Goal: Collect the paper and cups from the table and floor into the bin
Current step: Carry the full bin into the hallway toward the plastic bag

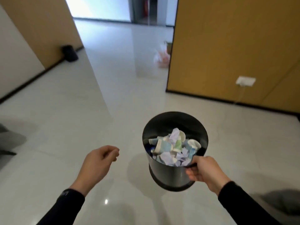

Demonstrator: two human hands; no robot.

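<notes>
A round black bin point(162, 124) hangs above the pale tiled floor, tilted toward me. My right hand point(203, 172) grips its near rim. Inside lie several crumpled paper balls point(175, 134) and paper cups point(162, 146) with blue and green print. My left hand point(99, 161) floats to the left of the bin at about the same height, fingers loosely curled, nothing in it. Both arms wear black sleeves.
A yellow partition wall point(235, 46) with a white socket point(245, 81) and cable stands at the right. White and pink plastic bags point(162, 56) lie by its far corner. A second black bin point(70, 52) sits at the left wall. Dark furniture point(8, 143) shows at the left edge.
</notes>
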